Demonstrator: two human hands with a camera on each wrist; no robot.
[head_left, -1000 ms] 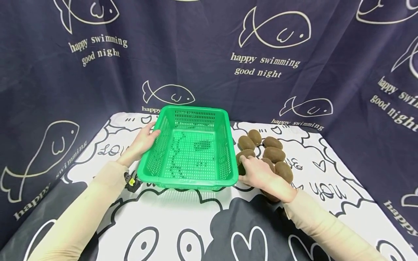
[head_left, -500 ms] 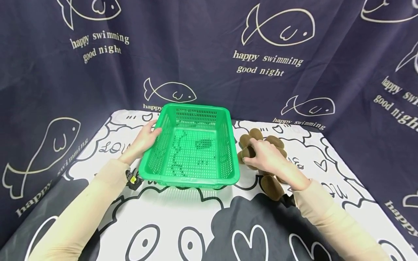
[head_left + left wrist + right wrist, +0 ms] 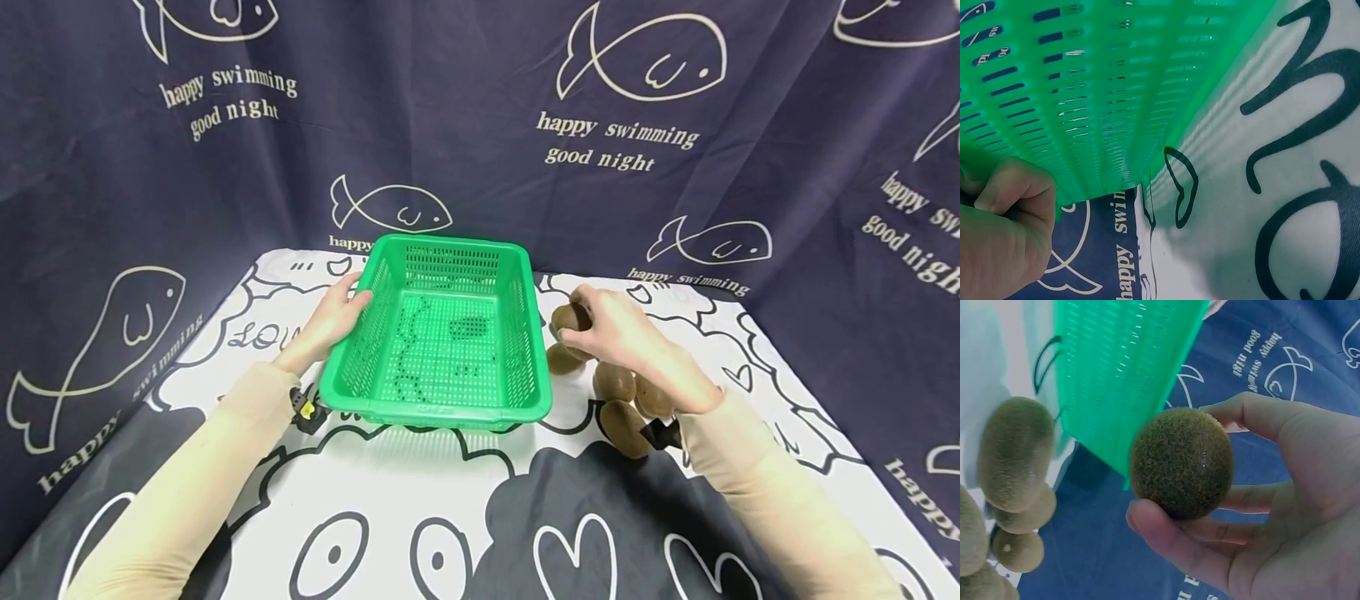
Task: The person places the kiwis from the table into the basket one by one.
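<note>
A green plastic basket (image 3: 435, 414) with slotted walls stands in the middle of the table, with nothing inside. My left hand (image 3: 330, 321) grips its left rim; in the left wrist view that hand (image 3: 1010, 225) has its fingers curled over the edge. Right of the basket, my right hand (image 3: 626, 333) holds a brown fuzzy kiwi (image 3: 1182, 464) between thumb and fingers. The right wrist view shows this kiwi raised off the table, close to the basket's outer wall (image 3: 1119, 369). In the head view, the hand partly hides other kiwis behind it.
Several more kiwis (image 3: 624, 429) lie on the patterned tablecloth (image 3: 375, 492) right of the basket, some beneath my right forearm. A dark blue curtain (image 3: 480, 125) with fish drawings hangs behind the table. Black straps (image 3: 663, 435) sit at my wrists.
My right hand has moved from low among the kiwis beside the basket to farther back and upward, now with a kiwi held. My left hand stays on the rim.
</note>
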